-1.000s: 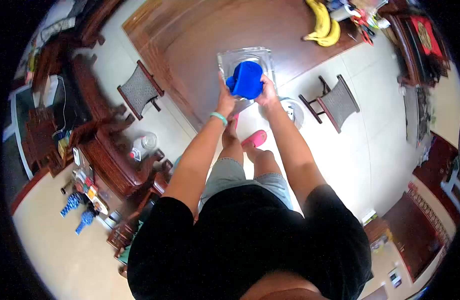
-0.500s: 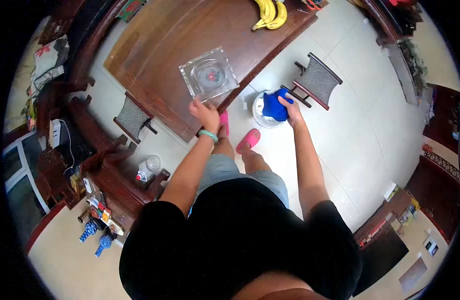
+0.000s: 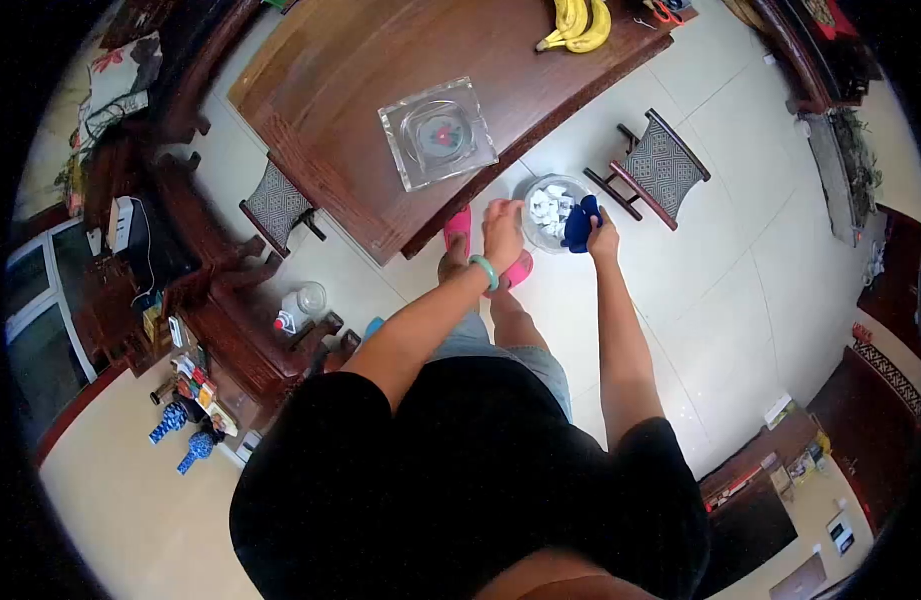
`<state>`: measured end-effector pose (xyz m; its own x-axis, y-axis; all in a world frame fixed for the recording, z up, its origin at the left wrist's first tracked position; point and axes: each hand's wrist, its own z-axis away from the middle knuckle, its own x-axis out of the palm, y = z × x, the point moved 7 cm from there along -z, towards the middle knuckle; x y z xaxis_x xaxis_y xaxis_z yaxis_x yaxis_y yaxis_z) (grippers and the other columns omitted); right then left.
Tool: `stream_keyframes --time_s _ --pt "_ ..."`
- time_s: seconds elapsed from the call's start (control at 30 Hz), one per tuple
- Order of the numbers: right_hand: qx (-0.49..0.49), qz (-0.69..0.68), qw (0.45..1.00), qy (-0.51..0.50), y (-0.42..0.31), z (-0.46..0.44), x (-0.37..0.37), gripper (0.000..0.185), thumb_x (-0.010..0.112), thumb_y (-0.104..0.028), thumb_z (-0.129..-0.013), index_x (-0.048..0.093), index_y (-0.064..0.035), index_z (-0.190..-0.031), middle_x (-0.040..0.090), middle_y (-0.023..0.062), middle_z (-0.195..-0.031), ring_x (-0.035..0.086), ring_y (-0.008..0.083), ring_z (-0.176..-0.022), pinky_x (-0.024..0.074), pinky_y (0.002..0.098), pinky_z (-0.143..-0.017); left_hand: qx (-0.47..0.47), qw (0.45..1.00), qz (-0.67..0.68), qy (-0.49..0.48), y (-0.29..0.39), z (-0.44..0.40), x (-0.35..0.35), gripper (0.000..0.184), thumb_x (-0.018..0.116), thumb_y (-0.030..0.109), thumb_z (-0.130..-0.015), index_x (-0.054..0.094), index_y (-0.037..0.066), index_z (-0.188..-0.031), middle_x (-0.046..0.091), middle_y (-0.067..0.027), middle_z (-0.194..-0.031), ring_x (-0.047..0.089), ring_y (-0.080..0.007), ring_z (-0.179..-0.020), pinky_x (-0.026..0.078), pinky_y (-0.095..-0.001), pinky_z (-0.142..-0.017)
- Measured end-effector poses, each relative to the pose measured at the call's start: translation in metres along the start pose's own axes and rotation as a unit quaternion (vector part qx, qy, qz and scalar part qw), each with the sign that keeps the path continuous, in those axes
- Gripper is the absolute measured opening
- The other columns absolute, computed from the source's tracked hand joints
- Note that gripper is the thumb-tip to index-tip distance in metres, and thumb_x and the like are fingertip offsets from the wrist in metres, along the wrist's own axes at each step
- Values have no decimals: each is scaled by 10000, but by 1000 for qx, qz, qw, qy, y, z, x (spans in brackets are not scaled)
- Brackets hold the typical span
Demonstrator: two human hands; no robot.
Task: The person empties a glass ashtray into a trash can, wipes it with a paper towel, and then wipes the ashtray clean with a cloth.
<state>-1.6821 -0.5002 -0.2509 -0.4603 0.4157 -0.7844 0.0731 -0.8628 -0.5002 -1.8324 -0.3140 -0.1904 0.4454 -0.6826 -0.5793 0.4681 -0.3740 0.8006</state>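
My right hand (image 3: pixel 603 240) grips a bunched dark blue cloth (image 3: pixel 581 225) at the right rim of a clear round bin. White crumpled papers (image 3: pixel 551 210) lie inside this bin (image 3: pixel 530 187), which stands on the floor by the table. Close to the bin's left rim is my left hand (image 3: pixel 503 235), a pale green bangle (image 3: pixel 486 270) on its wrist. Its fingers are curled, and whatever may be in them is hidden. A square glass ashtray (image 3: pixel 396 140) with a red and green motif sits near the table's edge.
The dark wooden table (image 3: pixel 331 100) bears a bunch of bananas (image 3: pixel 586 28) at its far end. A woven-seat stool (image 3: pixel 666 165) stands right of the bin, and another stool (image 3: pixel 276 205) is at the table's left. A plastic jug (image 3: pixel 288 318) rests on the floor.
My left hand has left the ashtray's corner and moved right to the bin. The blue cloth has shifted to the bin's right side, uncovering the white papers.
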Motion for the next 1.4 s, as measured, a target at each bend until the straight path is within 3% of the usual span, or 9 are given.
stream_keyframes --time_s 0.17,0.37,0.5,0.57,0.67,0.83,0.97,1.17,1.4 --pt "-44 -103 991 72 -21 29 -36 356 502 -217 -912 434 -102 -1242 617 256 -866 609 416 -806 462 442 -670 71 994 72 -43 37 -19 11 428 451 -130 -654 610 65 -1000 566 -157 -956 536 -354 -931 425 -409 -831" --pt "-98 -306 933 -159 -111 59 -88 225 656 -99 -809 629 16 -1001 632 49 -852 545 97 -765 456 239 -715 246 937 -5 -248 91 -32 16 718 670 -4 -594 460 156 -1262 540 -101 -1198 458 -277 -1176 273 -409 -1030" --pt "-99 -540 831 -91 -144 55 -118 451 664 -93 -795 499 -35 -1210 587 76 -1031 577 149 -895 470 262 -772 94 870 155 -459 89 -43 1 458 759 130 -638 602 35 -1058 657 -112 -918 608 -182 -883 448 -341 -840" --pt "-59 -639 760 -104 -117 38 -87 643 585 -367 -854 277 -86 -1344 481 121 -1183 491 218 -1082 409 367 -921 -6 864 338 -373 94 -46 -21 431 751 250 -701 616 23 -1042 660 -119 -911 612 -172 -835 477 -303 -782" --pt "-118 -559 801 -178 -152 54 -51 808 591 -532 -793 217 -113 -1373 305 154 -1348 389 265 -1191 337 370 -984 22 889 369 -271 83 -45 -33 370 674 321 -784 615 18 -989 638 -109 -823 589 -149 -764 472 -284 -713" --pt "27 -402 892 -204 -184 41 20 473 679 -175 -783 507 3 -1186 584 102 -1046 552 168 -944 432 277 -845 -91 947 308 -15 -5 -55 -92 290 628 271 -820 587 -6 -896 596 -102 -727 586 -189 -688 474 -319 -661" --pt "-190 -205 952 -129 -277 26 14 431 653 -136 -776 518 -23 -1169 614 164 -1025 605 257 -914 461 317 -820 -115 979 -12 167 -46 -54 -179 604 733 126 -678 467 40 -1213 470 -181 -1173 468 -347 -1070 395 -405 -904" --pt "-438 191 878 -3 -325 -13 119 472 626 -145 -748 523 -140 -1209 509 141 -1192 520 341 -974 458 385 -828 -95 985 -128 61 -87 -79 -162 965 798 163 -604 244 49 -1386 216 -204 -1403 275 -378 -1266 270 -404 -1044" --pt "-496 297 790 -204 -321 -8 130 192 543 -135 -739 707 -138 -839 574 11 -1086 545 274 -962 494 363 -769 -145 973 -179 29 -86 -82 -167 983 821 232 -549 303 138 -1380 294 -98 -1392 293 -294 -1278 275 -525 -975"
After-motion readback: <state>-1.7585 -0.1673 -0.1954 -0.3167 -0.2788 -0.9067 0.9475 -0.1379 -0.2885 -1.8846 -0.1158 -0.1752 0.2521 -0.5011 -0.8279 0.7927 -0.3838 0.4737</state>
